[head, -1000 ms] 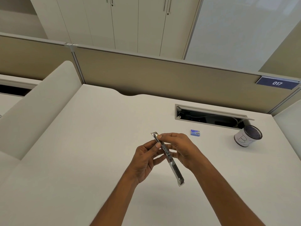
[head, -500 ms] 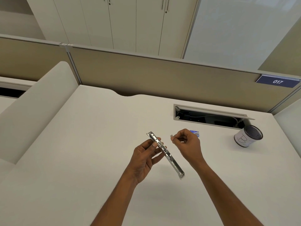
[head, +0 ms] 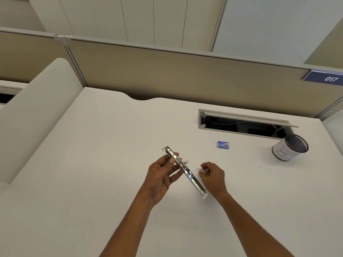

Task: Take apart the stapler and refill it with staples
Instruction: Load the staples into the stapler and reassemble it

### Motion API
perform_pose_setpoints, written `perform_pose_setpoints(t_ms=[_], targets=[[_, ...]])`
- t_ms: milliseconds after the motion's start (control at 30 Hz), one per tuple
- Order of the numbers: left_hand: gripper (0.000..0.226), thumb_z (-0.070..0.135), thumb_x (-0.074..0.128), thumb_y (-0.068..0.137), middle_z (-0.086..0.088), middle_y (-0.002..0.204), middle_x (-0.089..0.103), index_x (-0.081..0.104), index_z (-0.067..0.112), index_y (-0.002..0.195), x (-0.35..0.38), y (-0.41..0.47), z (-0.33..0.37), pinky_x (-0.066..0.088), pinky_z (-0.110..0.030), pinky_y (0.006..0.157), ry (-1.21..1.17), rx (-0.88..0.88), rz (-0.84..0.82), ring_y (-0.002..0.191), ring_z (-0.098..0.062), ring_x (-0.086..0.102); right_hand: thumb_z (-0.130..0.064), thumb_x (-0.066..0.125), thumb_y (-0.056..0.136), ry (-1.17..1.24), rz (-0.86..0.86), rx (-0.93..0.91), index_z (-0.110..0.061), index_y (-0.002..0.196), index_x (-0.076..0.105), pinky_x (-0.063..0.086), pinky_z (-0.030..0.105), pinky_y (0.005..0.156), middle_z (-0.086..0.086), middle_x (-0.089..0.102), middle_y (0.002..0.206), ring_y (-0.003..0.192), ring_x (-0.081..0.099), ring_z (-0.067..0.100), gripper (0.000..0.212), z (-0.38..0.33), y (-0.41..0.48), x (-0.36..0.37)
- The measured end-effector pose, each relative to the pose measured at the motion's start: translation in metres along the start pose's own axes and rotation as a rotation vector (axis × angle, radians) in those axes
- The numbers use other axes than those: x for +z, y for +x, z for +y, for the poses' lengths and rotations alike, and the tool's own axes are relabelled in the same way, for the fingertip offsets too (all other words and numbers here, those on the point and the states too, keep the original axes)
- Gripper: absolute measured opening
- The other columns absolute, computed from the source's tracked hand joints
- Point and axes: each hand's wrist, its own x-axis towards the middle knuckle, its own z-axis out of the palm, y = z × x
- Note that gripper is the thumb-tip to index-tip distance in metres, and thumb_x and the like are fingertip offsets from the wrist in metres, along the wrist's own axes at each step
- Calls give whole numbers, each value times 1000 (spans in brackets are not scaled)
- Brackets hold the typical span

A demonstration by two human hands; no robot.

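We count two hands. Left hand (head: 160,179): fingers and thumb pinching one stapler (head: 185,172), bare metal strip, tilted above counter (head: 92,182). Right hand (head: 213,175) just beside: fingers curled, tips pinching one small pale piece (head: 201,171). Farther: one blue staple box (head: 223,145) on counter, one mesh cup (head: 289,148), one open cable hatch (head: 241,125). Counter white. Beyond: tan partition (head: 167,71), one sign (head: 326,77) "017", pale cabinets (head: 148,17).

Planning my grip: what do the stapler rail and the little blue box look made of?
The stapler rail looks like bare polished metal: bright mirror-like glints. The blue box is probably printed cardboard: matte, crisp edges.
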Motion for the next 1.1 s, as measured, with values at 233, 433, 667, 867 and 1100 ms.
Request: perform_pose_setpoints(t_ms=[233, 433, 667, 867, 1100], targets=[[24, 16, 70, 92, -8, 105, 77, 79, 13, 114, 1, 9, 1, 61, -33, 84, 0, 8, 16, 105, -24, 75, -9, 77, 80, -33, -70, -104, -7, 111, 70, 54, 28, 81, 7, 70, 103, 84, 62, 15, 32, -11, 15, 11], [24, 16, 69, 92, -6, 105, 77, 80, 13, 113, 1, 13, 1, 61, -33, 84, -5, 15, 37, 105, -24, 75, -16, 75, 86, -123, -226, -217, -3, 125, 67, 49, 31, 89, 14, 68, 109, 99, 66, 27, 42, -26, 28, 25], [24, 16, 69, 92, -7, 105, 77, 80, 13, 113, 1, 16, 0, 61, -33, 84, -2, 19, 43, 107, -25, 75, -19, 66, 93, -182, -261, -231, -12, 115, 75, 36, 22, 76, 14, 65, 103, 99, 61, 26, 25, -27, 34, 37], [24, 16, 69, 90, -8, 105, 77, 81, 13, 111, 3, 16, 0, 61, -33, 84, 1, 19, 50, 106, -25, 75, -10, 63, 92, -166, -214, -223, -7, 101, 77, 36, 22, 74, 13, 67, 96, 91, 63, 24, 17, -23, 36, 29], [23, 14, 68, 91, -8, 104, 78, 81, 13, 110, 4, 16, 0, 62, -33, 83, -15, 17, 51, 105, -26, 76, -4, 68, 85, -196, -183, -231, -9, 99, 75, 50, 32, 77, 9, 67, 89, 82, 64, 25, 17, -7, 42, -4]])
